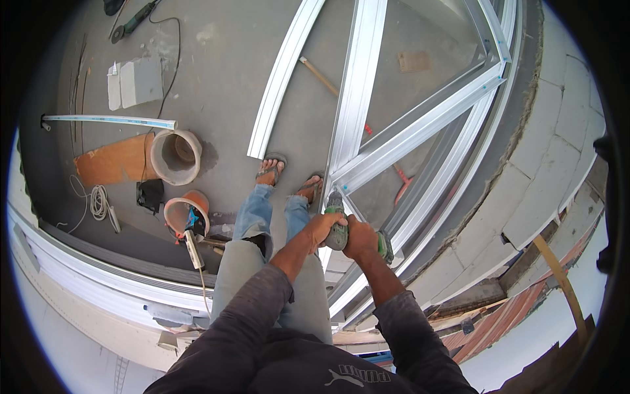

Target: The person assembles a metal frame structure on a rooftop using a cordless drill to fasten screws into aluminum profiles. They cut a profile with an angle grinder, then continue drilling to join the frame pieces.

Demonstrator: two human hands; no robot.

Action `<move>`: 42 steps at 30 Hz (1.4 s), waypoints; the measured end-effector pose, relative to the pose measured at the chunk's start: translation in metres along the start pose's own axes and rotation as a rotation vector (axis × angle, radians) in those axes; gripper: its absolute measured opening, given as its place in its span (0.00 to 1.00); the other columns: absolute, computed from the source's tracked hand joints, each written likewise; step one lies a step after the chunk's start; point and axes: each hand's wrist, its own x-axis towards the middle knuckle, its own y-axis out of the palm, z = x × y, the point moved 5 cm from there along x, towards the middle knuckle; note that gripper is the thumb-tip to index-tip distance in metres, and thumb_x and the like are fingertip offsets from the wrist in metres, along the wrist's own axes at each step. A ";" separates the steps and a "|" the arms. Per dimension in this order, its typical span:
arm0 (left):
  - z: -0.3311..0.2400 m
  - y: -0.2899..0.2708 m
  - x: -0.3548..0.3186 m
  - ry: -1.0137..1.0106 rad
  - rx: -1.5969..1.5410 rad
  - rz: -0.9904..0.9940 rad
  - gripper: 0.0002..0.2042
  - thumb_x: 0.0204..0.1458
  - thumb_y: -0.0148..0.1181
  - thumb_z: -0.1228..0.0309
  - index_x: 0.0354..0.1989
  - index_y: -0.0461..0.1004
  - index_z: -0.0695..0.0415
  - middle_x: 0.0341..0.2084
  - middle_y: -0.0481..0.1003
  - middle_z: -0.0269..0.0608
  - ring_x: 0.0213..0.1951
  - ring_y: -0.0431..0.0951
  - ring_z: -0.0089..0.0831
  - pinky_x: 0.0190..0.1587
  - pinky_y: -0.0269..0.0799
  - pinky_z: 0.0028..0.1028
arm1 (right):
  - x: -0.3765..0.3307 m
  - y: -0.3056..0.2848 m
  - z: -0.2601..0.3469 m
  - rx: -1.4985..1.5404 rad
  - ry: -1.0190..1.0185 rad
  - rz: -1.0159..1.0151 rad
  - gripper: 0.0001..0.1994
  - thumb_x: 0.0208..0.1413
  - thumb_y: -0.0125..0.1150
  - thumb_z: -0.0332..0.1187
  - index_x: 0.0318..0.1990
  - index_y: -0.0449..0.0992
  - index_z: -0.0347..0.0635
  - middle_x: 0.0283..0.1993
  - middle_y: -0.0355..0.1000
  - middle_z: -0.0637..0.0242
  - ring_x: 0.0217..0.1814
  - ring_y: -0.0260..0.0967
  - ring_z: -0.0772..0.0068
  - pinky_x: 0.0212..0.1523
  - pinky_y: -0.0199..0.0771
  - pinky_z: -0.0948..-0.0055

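Observation:
A green and grey cordless drill is between my two hands, its front end pointing away from me at a joint of silver metal profiles. My left hand is closed around the left side of the drill's body. On the other side, my right hand wraps the drill's handle, with the green battery end showing beyond it. The chuck meets the joint where a diagonal metal profile joins a long metal channel. The bit's tip is too small to make out.
A loose channel lies left of the frame. A red-headed long-handled tool lies beneath it. At left are a bucket, an orange bucket, a power strip, coiled cord, white blocks and an angle grinder. A block wall edges the right.

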 end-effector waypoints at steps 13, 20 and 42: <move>-0.024 0.024 -0.017 0.052 -0.010 -0.021 0.13 0.53 0.62 0.48 0.36 0.75 0.41 0.23 0.74 0.21 0.22 0.70 0.17 0.21 0.57 0.23 | 0.008 -0.038 -0.011 -0.096 -0.126 -0.106 0.16 0.48 0.72 0.39 0.45 0.80 0.47 0.46 0.82 0.56 0.50 0.81 0.49 0.51 0.82 0.52; 0.035 -0.046 -0.035 0.199 0.178 -0.089 0.19 0.65 0.53 0.51 0.43 0.78 0.56 0.31 0.75 0.34 0.32 0.71 0.22 0.35 0.65 0.26 | -0.060 -0.013 -0.017 0.218 -0.201 -0.252 0.18 0.47 0.71 0.41 0.44 0.79 0.45 0.39 0.82 0.51 0.46 0.80 0.43 0.47 0.81 0.50; 0.069 -0.067 -0.111 0.248 -0.414 -0.038 0.18 0.73 0.49 0.64 0.67 0.67 0.56 0.60 0.76 0.36 0.53 0.79 0.27 0.56 0.76 0.31 | -0.218 0.119 0.032 1.121 -0.403 -0.217 0.27 0.57 0.70 0.35 0.63 0.73 0.40 0.45 0.82 0.55 0.44 0.82 0.56 0.46 0.81 0.62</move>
